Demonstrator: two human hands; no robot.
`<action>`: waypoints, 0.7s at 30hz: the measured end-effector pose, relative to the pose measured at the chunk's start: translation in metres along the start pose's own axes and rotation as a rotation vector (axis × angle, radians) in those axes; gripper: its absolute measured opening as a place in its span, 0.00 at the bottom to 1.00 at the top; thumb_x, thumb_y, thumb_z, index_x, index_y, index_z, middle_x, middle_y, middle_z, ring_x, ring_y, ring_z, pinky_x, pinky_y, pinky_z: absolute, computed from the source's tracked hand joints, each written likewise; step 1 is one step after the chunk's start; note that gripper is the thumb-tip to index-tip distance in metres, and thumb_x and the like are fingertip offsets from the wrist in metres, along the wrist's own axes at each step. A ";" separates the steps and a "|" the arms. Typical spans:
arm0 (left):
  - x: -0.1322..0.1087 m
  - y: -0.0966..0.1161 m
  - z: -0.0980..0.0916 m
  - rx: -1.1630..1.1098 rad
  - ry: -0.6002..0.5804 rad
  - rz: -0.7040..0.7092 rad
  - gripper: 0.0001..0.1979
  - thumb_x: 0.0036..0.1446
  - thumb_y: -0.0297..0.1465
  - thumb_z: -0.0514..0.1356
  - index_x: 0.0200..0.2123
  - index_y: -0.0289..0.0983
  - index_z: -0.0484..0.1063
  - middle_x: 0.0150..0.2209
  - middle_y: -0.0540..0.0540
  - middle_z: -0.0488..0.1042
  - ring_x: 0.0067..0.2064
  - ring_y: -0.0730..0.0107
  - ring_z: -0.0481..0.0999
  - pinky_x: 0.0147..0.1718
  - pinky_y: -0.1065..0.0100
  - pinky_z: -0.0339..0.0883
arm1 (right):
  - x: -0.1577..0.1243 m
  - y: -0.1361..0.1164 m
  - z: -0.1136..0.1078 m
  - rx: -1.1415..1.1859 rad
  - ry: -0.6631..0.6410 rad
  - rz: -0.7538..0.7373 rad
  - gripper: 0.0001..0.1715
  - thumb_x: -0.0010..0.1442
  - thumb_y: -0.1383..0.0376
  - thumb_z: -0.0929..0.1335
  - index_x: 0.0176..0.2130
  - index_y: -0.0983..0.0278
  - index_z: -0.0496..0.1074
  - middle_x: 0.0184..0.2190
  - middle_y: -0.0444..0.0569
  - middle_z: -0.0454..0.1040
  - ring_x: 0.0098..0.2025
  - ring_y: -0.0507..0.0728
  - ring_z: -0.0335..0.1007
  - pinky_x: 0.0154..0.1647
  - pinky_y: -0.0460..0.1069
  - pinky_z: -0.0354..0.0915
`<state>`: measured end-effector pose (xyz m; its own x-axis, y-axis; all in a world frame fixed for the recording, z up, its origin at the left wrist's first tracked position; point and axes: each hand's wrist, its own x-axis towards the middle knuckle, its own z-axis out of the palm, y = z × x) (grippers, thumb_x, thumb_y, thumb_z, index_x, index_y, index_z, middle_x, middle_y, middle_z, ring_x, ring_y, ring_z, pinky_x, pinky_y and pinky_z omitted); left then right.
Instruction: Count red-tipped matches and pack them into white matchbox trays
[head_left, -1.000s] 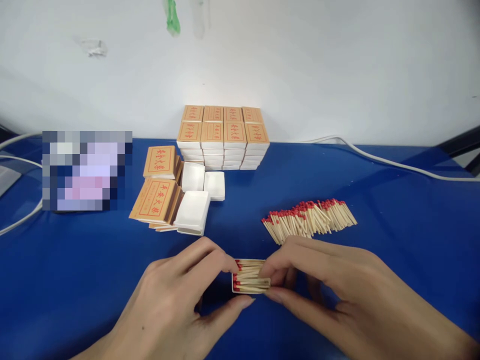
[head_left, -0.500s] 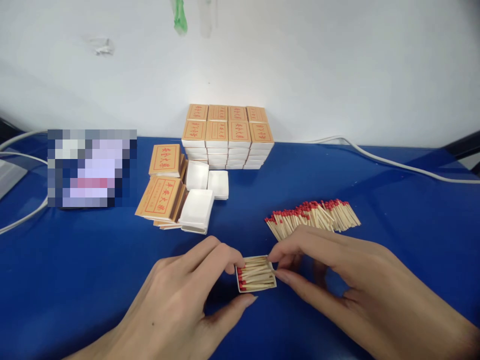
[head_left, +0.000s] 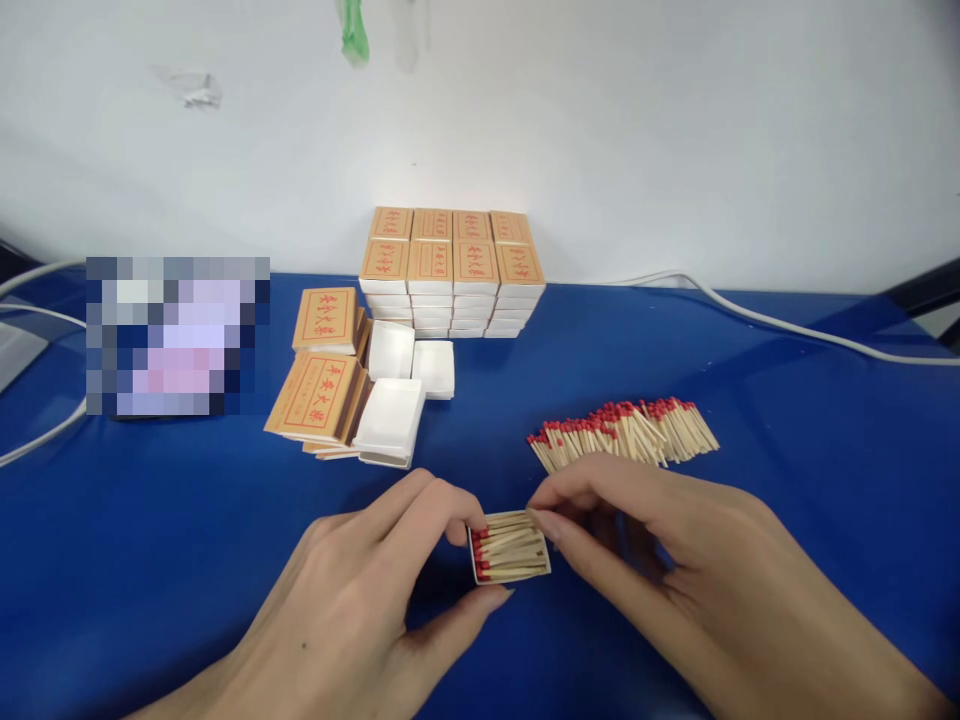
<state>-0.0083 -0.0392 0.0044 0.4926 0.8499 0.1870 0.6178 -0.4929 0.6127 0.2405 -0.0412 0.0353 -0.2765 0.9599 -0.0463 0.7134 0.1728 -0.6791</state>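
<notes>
A small white matchbox tray (head_left: 511, 580) lies on the blue table between my hands. Inside it, a layer of wooden matches (head_left: 510, 548) points its red heads to the left. My left hand (head_left: 375, 580) grips the tray, index finger at its upper left corner and thumb along the near edge. At the upper right corner, the thumb and index finger of my right hand (head_left: 637, 560) are pinched together by the match ends; whatever is between them is hidden. Just beyond my right hand spreads a pile of loose red-headed matches (head_left: 626, 430), partly covered by that hand.
Orange-topped matchboxes (head_left: 452, 262) form a stacked block against the wall. Left of centre are orange matchbox sleeves (head_left: 319, 395) and white trays (head_left: 390, 415). A blurred-out object (head_left: 180, 335) lies further left. White cables (head_left: 787, 325) run along both sides.
My right thumb has moved up to meet the index finger at the tray's upper right corner. My left hand keeps its place on the tray. The view has shifted slightly.
</notes>
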 end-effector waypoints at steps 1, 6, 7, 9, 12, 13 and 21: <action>0.000 0.000 0.000 0.004 -0.001 0.000 0.13 0.68 0.33 0.71 0.51 0.47 0.71 0.31 0.60 0.68 0.23 0.78 0.66 0.21 0.73 0.61 | 0.000 0.000 0.001 0.001 0.008 0.005 0.05 0.76 0.60 0.71 0.43 0.52 0.76 0.33 0.34 0.80 0.28 0.48 0.74 0.28 0.44 0.66; 0.002 0.001 0.000 0.016 0.027 0.026 0.18 0.69 0.34 0.70 0.59 0.47 0.72 0.30 0.60 0.66 0.24 0.76 0.68 0.22 0.73 0.64 | -0.002 0.002 0.009 0.008 -0.057 -0.008 0.02 0.74 0.62 0.72 0.47 0.53 0.75 0.32 0.36 0.79 0.30 0.50 0.74 0.31 0.45 0.67; 0.003 0.001 0.001 0.015 0.030 0.030 0.19 0.70 0.34 0.69 0.60 0.47 0.72 0.31 0.59 0.67 0.24 0.77 0.68 0.22 0.73 0.64 | -0.003 0.003 0.010 0.000 -0.062 -0.011 0.04 0.74 0.63 0.72 0.47 0.53 0.74 0.32 0.36 0.78 0.30 0.50 0.74 0.30 0.45 0.66; 0.003 0.001 0.002 0.007 0.020 0.038 0.19 0.70 0.33 0.69 0.61 0.47 0.73 0.34 0.58 0.71 0.25 0.78 0.69 0.23 0.74 0.66 | -0.003 0.005 0.012 -0.024 -0.050 -0.015 0.06 0.74 0.65 0.71 0.48 0.52 0.74 0.31 0.35 0.77 0.28 0.49 0.72 0.29 0.45 0.65; 0.003 0.001 0.001 -0.008 -0.012 0.044 0.16 0.70 0.32 0.69 0.58 0.48 0.75 0.40 0.57 0.76 0.26 0.80 0.70 0.24 0.74 0.67 | -0.003 0.007 0.012 -0.029 -0.034 -0.026 0.06 0.74 0.65 0.71 0.49 0.52 0.74 0.30 0.34 0.76 0.26 0.49 0.70 0.28 0.45 0.64; 0.003 0.001 0.001 -0.010 -0.017 0.041 0.15 0.70 0.31 0.70 0.57 0.48 0.75 0.41 0.57 0.76 0.26 0.80 0.71 0.24 0.74 0.67 | -0.003 0.007 0.012 -0.020 -0.041 -0.024 0.05 0.75 0.64 0.71 0.49 0.52 0.74 0.30 0.33 0.76 0.26 0.48 0.70 0.28 0.45 0.64; 0.005 0.001 0.001 0.005 0.019 0.110 0.12 0.72 0.29 0.67 0.54 0.49 0.77 0.45 0.56 0.77 0.32 0.81 0.80 0.28 0.73 0.72 | -0.004 0.003 0.014 0.003 -0.091 -0.002 0.07 0.79 0.60 0.68 0.44 0.54 0.72 0.27 0.33 0.76 0.25 0.48 0.71 0.27 0.46 0.62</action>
<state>-0.0053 -0.0358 0.0053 0.5460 0.7940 0.2672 0.5636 -0.5841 0.5840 0.2346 -0.0476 0.0231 -0.3352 0.9355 -0.1115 0.7108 0.1734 -0.6817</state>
